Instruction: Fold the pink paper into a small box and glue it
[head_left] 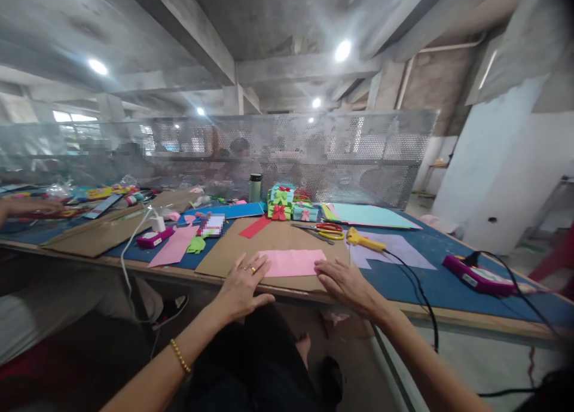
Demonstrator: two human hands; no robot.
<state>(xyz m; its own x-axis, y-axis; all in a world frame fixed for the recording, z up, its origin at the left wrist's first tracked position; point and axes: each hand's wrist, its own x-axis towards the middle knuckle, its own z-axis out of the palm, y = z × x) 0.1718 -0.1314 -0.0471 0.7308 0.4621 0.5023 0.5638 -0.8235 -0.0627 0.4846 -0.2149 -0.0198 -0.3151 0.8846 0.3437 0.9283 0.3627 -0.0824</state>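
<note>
A pink rectangular sheet (293,263) lies flat on the brown cardboard (233,244) at the table's front edge. My left hand (244,286) rests on the sheet's left end, fingers spread and flat, with rings on it. On the right end lie the fingertips of my right hand (347,283), its fingers stretched out. Beyond the sheet are a red strip (255,226), scissors with red and yellow handles (329,231) and a yellow glue gun (365,241) on purple sheets (403,250).
Small green and blue boxes with bows (280,204) stand behind, near a bottle (255,188). Purple power strips (478,276) lie right and left, with cords hanging over the edge. Light blue sheets (372,214) are at the back. Another person's arm (27,207) reaches in at far left.
</note>
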